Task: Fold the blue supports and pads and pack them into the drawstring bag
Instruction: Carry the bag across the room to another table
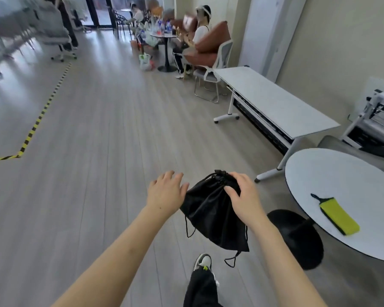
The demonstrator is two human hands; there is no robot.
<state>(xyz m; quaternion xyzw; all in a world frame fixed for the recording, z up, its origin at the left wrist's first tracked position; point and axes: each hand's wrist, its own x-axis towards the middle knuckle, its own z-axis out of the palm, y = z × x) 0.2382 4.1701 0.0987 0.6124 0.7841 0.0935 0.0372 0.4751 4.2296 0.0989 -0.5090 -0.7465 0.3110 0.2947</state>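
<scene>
A black drawstring bag (211,216) hangs in the air in front of me, its mouth cinched at the top and its cords dangling below. My right hand (242,196) grips the bag near its gathered top. My left hand (166,191) hovers beside the bag's left edge with fingers spread, holding nothing. No blue supports or pads are visible; whatever is inside the bag is hidden.
A round white table (341,173) stands at the right with a yellow-and-black strap (339,216) on it. A long white folding table (275,103) lines the wall behind. My shoe (203,262) is on the wood floor. People sit at a far table (164,36).
</scene>
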